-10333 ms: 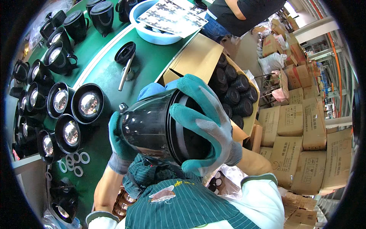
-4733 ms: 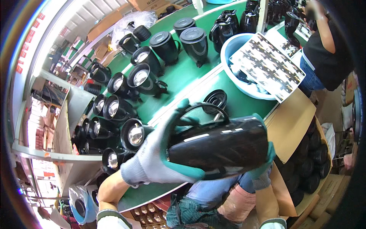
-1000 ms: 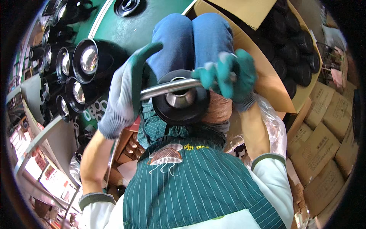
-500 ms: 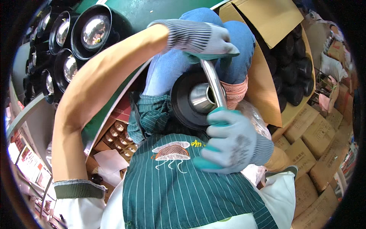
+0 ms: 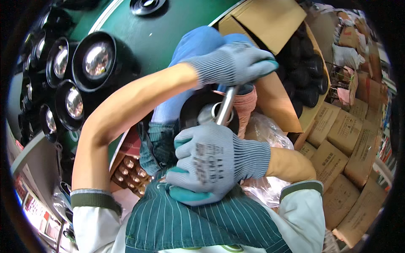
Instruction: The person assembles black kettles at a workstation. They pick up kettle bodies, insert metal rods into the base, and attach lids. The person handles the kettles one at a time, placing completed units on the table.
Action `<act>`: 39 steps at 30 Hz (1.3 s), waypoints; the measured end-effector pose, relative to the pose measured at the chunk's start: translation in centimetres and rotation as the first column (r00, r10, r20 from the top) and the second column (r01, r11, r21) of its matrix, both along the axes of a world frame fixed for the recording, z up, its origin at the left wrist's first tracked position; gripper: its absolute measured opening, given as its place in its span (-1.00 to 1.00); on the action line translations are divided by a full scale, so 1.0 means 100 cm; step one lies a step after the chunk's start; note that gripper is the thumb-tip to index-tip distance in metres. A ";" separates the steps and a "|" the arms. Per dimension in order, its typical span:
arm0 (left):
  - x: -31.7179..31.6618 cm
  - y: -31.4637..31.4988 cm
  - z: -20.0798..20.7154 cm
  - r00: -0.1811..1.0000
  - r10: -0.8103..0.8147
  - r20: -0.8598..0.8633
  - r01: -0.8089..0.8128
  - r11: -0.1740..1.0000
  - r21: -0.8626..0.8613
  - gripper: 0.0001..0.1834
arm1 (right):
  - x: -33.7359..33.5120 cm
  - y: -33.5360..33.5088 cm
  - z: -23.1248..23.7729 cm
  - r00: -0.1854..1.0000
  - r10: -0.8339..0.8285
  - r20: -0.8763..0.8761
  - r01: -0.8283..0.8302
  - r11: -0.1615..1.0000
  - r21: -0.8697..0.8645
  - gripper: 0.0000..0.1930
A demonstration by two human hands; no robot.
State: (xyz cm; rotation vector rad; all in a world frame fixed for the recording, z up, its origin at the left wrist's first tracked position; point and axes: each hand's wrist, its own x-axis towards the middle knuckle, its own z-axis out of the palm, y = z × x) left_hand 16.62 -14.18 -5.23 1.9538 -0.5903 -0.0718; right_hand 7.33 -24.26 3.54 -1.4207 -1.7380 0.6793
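Note:
A smooth metal bar (image 5: pixel 228 103) runs between my two gloved hands. My right hand (image 5: pixel 206 162) is closed around its near end, in front of my striped apron. At the far end, my left hand (image 5: pixel 242 65) lies over the bar, bent at the wrist; its gripping fingers are partly hidden underneath. Below the bar, between my knees, sits a round black part (image 5: pixel 192 107) with a shiny metal collar (image 5: pixel 206 114). The bar crosses over this collar, and my right hand covers some of the black part.
On the left stand several black bowl-shaped parts (image 5: pixel 93 61) with mirror-like domes on a green tabletop (image 5: pixel 158 36). A black ring-shaped part (image 5: pixel 147 6) lies farther back. To the right are an open carton (image 5: pixel 276 99) of black parts, clear plastic (image 5: pixel 268 130) and stacked cardboard boxes (image 5: pixel 331 160).
My right hand has swung left, turning the bar so its near end now slants left instead of right. My left hand stays at the far end. The whole view has shifted somewhat.

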 end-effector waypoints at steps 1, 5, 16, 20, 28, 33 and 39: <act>-0.004 0.018 0.001 0.997 0.018 -0.073 -0.019 1.000 -0.006 -0.51 | 0.005 0.002 -0.006 0.993 -0.064 -0.098 0.078 0.986 0.150 -0.71; -0.055 0.073 0.018 0.946 0.240 -0.218 -0.155 0.925 0.346 -0.27 | 0.037 -0.015 -0.031 0.763 -0.044 -0.645 0.351 0.866 0.357 -0.51; -0.097 -0.010 0.120 0.981 -0.139 0.134 -0.055 0.461 0.886 -0.46 | 0.093 -0.044 -0.130 0.598 -0.801 0.035 0.715 0.552 0.429 -0.77; -0.121 -0.047 0.117 0.930 0.349 -0.117 -0.004 0.326 0.945 -0.22 | 0.083 -0.044 -0.122 0.639 -0.763 0.099 0.689 0.625 0.366 -0.75; -0.141 -0.006 0.106 0.931 0.279 -0.237 0.035 0.576 0.817 -0.35 | 0.062 -0.050 -0.117 0.554 -0.803 0.220 0.701 0.592 0.397 -0.66; -0.133 0.024 0.105 0.965 0.069 -0.255 0.136 0.698 0.703 -0.32 | 0.036 -0.060 -0.073 0.393 -0.886 0.245 0.824 0.457 0.333 -0.74; -0.111 0.039 0.096 0.992 -0.104 -0.071 0.121 0.636 0.762 -0.20 | 0.036 -0.077 -0.060 0.383 -0.864 0.327 0.901 0.427 0.074 -0.71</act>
